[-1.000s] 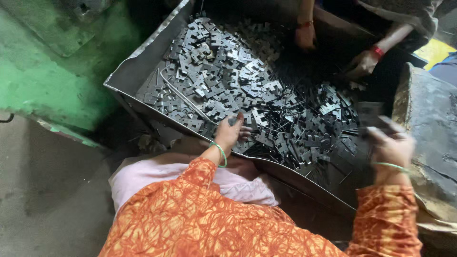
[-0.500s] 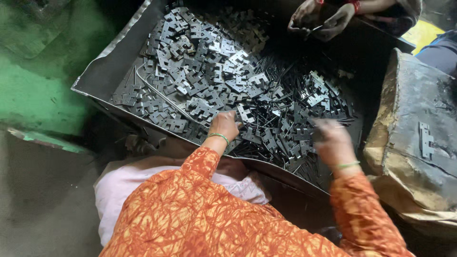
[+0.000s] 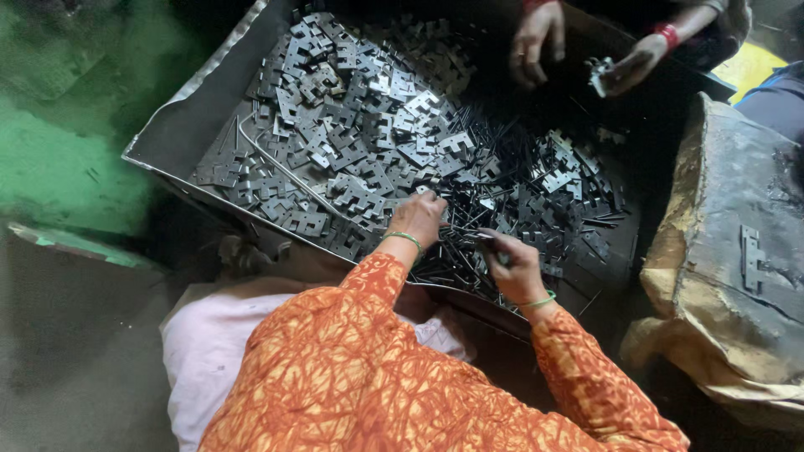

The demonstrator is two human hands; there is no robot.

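Left hand (image 3: pixel 419 219) curled among metal plates (image 3: pixel 352 151); right hand (image 3: pixel 512 266) pinching thin pins (image 3: pixel 465 251); tray (image 3: pixel 180 134) beneath.

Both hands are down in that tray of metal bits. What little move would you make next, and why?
Probably lift the right hand slightly, keeping its pinch. It seems to grip a thin pin lying among the pins, and the left hand rests on the pile just beside it, near the notched plates. Raising the pin would free it from the tangle.
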